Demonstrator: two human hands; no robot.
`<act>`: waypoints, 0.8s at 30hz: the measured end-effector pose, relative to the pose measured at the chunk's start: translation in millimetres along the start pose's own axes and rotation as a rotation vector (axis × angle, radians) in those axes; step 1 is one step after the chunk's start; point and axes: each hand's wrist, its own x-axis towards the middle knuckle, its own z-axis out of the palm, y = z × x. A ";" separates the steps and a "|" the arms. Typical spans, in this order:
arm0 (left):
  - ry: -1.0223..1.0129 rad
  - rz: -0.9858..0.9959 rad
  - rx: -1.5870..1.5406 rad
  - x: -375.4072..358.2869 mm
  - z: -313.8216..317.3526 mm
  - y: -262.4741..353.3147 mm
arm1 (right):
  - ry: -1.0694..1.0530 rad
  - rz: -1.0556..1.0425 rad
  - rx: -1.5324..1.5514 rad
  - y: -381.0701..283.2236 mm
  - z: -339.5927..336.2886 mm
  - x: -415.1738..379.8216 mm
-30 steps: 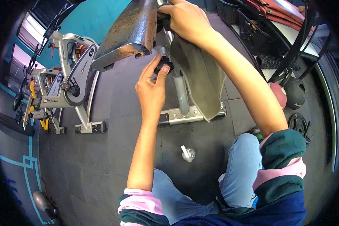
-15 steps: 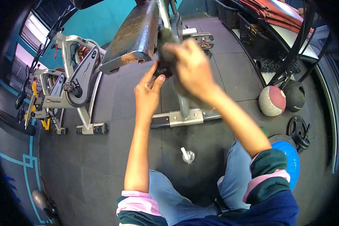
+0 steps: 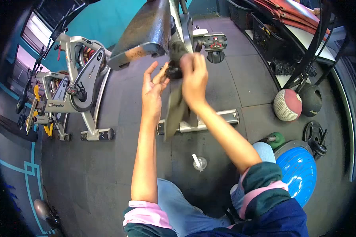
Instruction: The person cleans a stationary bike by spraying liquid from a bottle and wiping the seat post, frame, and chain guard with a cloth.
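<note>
My right hand [image 3: 194, 77] is closed on a dark grey-green cloth [image 3: 175, 108], which hangs below it and also lies against the machine's frame. My left hand [image 3: 153, 87] is beside a round black knob [image 3: 173, 72] on the frame, its fingers spread and the fingertips near or touching the knob. Above my left hand is the worn dark underside of a padded part [image 3: 140, 33]. A clear bottle with a white nozzle [image 3: 199, 162] stands on the floor between my legs.
Grey exercise bikes [image 3: 85, 83] stand at the left. The machine's metal foot [image 3: 221, 118] lies ahead. At the right are a red and white ball [image 3: 287, 105], a black ball [image 3: 310, 100], a blue balance dome [image 3: 297, 172], a green dumbbell [image 3: 277, 140] and black baskets [image 3: 267, 37].
My right hand has moved down with the cloth, which now hangs lower. My left fingers have spread around the knob. The padded part looks slightly shifted in view.
</note>
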 end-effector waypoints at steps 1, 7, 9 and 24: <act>-0.001 0.012 0.001 2.0 0.5 1.4 | 0.010 -0.318 -0.139 -0.5 -4.2 -10.2; 0.068 0.113 0.193 -2.8 18.0 4.8 | -0.191 -0.088 -0.122 5.0 -10.2 24.6; 0.109 0.103 0.228 -0.5 24.4 4.9 | -0.089 -0.054 -0.024 -5.2 -17.3 35.9; 0.234 0.221 0.645 -4.9 21.4 4.8 | -0.193 -0.313 -0.254 -71.4 7.8 56.6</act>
